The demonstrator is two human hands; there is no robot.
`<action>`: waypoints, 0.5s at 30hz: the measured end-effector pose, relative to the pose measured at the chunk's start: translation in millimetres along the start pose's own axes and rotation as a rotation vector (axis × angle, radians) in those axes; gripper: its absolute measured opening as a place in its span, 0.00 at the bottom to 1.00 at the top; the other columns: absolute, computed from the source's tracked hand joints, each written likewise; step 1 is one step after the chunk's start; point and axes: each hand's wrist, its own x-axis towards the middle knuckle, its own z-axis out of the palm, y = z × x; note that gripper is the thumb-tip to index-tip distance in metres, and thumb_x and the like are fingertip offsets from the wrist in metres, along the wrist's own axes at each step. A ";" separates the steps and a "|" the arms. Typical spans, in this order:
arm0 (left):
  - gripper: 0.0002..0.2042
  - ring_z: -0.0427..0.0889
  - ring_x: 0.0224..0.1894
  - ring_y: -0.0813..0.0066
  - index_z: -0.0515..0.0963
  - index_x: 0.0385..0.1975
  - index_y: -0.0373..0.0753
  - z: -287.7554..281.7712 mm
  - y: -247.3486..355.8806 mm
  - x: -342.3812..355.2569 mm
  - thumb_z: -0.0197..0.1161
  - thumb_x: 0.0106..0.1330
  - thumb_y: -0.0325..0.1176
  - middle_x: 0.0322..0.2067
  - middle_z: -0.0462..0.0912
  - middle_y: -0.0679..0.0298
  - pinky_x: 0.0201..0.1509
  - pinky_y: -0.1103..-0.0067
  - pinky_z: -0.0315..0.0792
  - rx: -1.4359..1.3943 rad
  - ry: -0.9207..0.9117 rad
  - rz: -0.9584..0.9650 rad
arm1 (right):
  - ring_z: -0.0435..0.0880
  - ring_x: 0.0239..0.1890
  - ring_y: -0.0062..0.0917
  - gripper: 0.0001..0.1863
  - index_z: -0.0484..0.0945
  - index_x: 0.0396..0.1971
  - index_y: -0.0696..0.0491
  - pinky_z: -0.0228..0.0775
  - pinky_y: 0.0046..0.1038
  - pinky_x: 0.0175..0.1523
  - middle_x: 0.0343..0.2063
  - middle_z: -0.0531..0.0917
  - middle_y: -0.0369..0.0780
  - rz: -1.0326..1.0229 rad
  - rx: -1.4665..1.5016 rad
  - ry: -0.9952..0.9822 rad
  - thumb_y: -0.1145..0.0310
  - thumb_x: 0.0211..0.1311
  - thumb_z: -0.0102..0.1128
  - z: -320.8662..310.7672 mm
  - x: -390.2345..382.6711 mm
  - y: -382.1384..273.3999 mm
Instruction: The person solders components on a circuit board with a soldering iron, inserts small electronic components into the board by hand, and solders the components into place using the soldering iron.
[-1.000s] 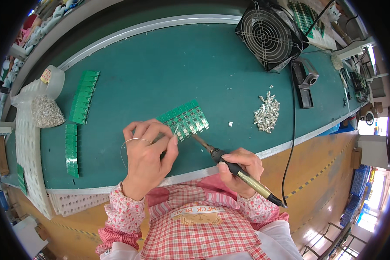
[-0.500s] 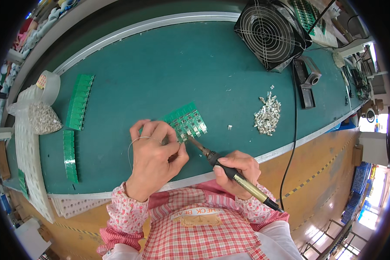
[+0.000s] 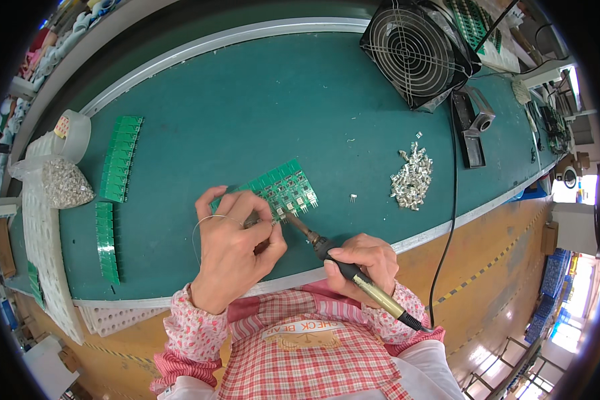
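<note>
A green circuit board panel [image 3: 288, 185] with rows of small parts lies on the bench before me. My left hand [image 3: 237, 243] covers its left end, with thumb and fingers pinched around a thin solder wire [image 3: 194, 235] that loops out behind the knuckles. In my right hand [image 3: 365, 265] is a soldering iron [image 3: 373, 289], held like a pen. Its tip meets the board's near edge, close to the left fingertips. Metal pins stick out along that edge on the right. A single small connector [image 3: 353, 197] sits right of the board.
A heap of small metal connectors [image 3: 412, 179] lies at right. Behind it stand a black fan [image 3: 412, 55] and an iron stand [image 3: 472, 133], with a black cable [image 3: 454, 173] nearby. At left are more green boards [image 3: 121, 160], a bag of parts [image 3: 67, 183], tape [image 3: 79, 137] and white foam [image 3: 43, 233].
My left hand has shifted slightly left. The iron and my right hand have moved a little left and down, with the tip still at the board's near edge.
</note>
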 end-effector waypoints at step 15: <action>0.11 0.77 0.45 0.67 0.73 0.22 0.42 -4.2 -5.8 -7.0 0.71 0.45 0.28 0.41 0.77 0.68 0.56 0.65 0.59 0.069 0.044 -0.025 | 0.77 0.15 0.26 0.16 0.74 0.34 0.57 0.67 0.25 0.20 0.17 0.78 0.38 -0.047 -0.022 -0.060 0.79 0.43 0.69 -1.9 2.5 -1.2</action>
